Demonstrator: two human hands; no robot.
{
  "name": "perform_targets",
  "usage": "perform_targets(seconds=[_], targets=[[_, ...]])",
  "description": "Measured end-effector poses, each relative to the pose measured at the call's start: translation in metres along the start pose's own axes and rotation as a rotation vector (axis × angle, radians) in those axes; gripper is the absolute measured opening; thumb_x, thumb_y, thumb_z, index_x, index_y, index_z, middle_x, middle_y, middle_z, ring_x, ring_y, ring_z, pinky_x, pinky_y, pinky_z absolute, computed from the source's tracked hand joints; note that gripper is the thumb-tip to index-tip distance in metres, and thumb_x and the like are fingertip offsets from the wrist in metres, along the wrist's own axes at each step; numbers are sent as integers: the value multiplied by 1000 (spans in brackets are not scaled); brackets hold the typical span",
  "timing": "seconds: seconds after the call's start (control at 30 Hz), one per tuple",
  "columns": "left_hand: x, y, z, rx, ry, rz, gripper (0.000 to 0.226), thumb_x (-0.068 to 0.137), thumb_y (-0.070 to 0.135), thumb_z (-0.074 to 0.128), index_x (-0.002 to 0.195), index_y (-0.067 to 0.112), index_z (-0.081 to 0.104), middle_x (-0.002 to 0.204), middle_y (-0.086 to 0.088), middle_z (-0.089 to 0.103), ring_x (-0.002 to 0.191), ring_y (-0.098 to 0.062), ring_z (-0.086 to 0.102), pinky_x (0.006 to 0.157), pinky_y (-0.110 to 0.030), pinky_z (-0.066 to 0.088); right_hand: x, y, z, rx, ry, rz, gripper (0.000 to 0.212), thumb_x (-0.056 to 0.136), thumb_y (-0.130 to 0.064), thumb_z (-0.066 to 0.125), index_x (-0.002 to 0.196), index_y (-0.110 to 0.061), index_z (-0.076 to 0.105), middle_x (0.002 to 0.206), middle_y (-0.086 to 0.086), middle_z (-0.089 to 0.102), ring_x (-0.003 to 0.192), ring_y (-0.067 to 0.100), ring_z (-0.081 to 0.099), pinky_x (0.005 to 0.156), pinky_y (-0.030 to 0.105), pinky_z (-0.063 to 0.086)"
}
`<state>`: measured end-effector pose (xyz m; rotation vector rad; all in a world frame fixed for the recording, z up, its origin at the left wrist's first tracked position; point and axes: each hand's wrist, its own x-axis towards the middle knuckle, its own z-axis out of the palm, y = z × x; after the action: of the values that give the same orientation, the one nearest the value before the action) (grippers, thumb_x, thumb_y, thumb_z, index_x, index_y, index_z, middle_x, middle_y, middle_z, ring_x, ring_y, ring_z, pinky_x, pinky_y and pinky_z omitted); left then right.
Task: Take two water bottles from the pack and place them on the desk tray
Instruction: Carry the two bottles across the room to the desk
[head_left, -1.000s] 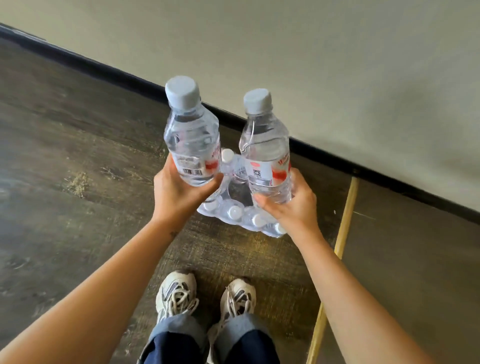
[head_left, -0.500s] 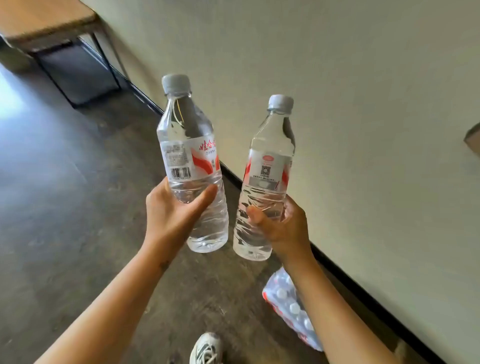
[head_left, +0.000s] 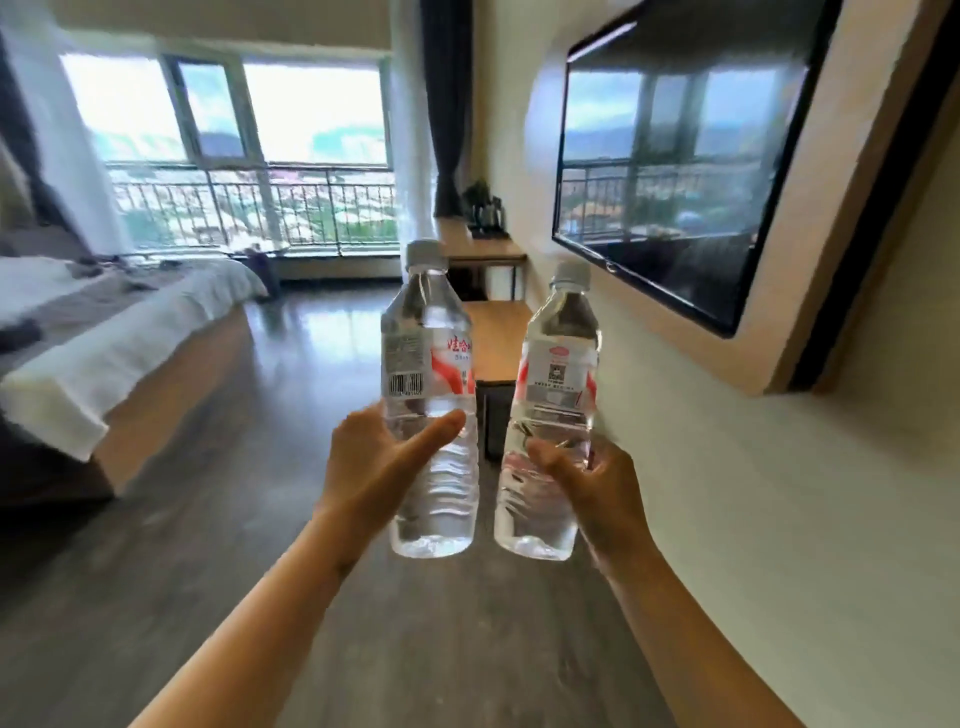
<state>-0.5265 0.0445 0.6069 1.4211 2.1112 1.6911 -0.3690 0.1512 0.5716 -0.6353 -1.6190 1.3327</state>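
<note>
I hold two clear water bottles upright at chest height, side by side. My left hand (head_left: 379, 462) grips the lower half of the left water bottle (head_left: 428, 358), which has a grey cap and a red-and-white label with a barcode. My right hand (head_left: 587, 483) grips the right water bottle (head_left: 558, 364), capped and labelled the same way. A wooden desk (head_left: 485, 247) stands far ahead against the right wall, with a dark tray (head_left: 488, 231) of dark items on it. The bottle pack is out of view.
A lower wooden table (head_left: 493, 338) stands against the right wall just beyond the bottles. A wall-mounted TV (head_left: 670, 176) hangs on the right. A bed (head_left: 114, 332) with white sheets fills the left side. Dark wood floor (head_left: 291, 395) runs between them toward large windows (head_left: 244, 150).
My view has swung up from the floor and the pack to face down the room. Both bottles stay gripped and upright in my hands. The pack and my shoes have left the frame.
</note>
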Motion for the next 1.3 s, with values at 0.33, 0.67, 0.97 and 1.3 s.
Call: perform_targets(seconds=[0.33, 0.67, 0.97, 1.3], targets=[[236, -76, -146, 205, 121, -30, 46, 62, 60, 59, 68, 15, 62, 71, -11, 70, 64, -24, 66, 68, -41, 54, 245, -31, 210, 41, -152, -75, 58, 48, -59, 70, 91, -21, 66, 84, -5, 71, 70, 7, 71, 56, 20, 52], [489, -198, -146, 190, 170, -37, 29, 75, 45, 67, 91, 20, 64, 83, -1, 69, 68, -9, 63, 59, -19, 44, 505, 41, 312, 53, -194, -101, 78, 39, -63, 71, 102, -18, 62, 89, -4, 71, 70, 8, 71, 53, 16, 50], [757, -348, -109, 252, 248, -132, 40, 76, 46, 65, 96, 12, 65, 81, -3, 68, 61, -6, 59, 53, -17, 38, 786, 142, 396, 47, -274, -50, 48, 54, -45, 76, 93, -20, 63, 89, 3, 72, 77, 16, 71, 63, 25, 53], [1007, -588, -90, 310, 188, -178, 35, 74, 48, 67, 83, 14, 66, 71, 0, 63, 57, 2, 52, 51, -13, 32, 1050, 317, 526, -11, -275, 69, 46, 66, -34, 77, 105, -14, 62, 96, 5, 72, 82, 18, 70, 69, 30, 55]])
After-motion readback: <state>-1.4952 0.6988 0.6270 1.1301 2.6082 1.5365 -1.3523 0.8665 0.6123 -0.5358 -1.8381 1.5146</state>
